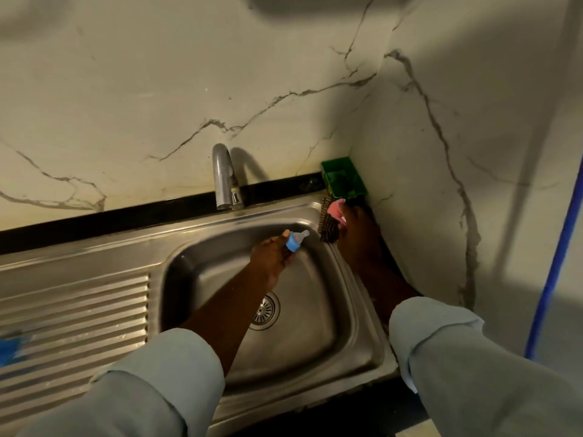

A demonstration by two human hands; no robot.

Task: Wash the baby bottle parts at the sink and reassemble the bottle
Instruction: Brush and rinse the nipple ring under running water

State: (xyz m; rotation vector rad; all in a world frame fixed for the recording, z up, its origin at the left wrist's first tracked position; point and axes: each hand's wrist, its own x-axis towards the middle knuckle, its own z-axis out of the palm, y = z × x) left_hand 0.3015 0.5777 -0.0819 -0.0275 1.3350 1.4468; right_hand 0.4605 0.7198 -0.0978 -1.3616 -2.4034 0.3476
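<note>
From the head view, the left hand [273,253] holds the blue collar with its clear teat [295,240] out over the sink basin [299,310], fingers [285,234] clamped on the collar's rim, the teat pointing toward the right. The right hand [355,230] reaches to the back right corner of the sink's rim, where its fingers curl around something pink [336,208], a sponge or cloth as far as I can tell, just beside a dark bristled brush [328,228] lying on the rim. I judge the washing step is under way: the teat piece is ready to be scrubbed and the cleaning tool is being fetched. No water runs from the tap [222,178], so the next move likely calls for bringing the pink thing to the teat and opening the tap, keeping a firm pinch on the small slippery collar.

The bottle body I cannot see; a blurred blue shape [11,345] lies at the far left of the ridged draining board [75,310].

The surface is a stainless steel sink unit with a drain [265,310], edged behind by a dark strip. A green tub [344,178] sits in the corner. The walls [157,89] are pale veined marble, and a blue hose [552,263] runs down at right.
</note>
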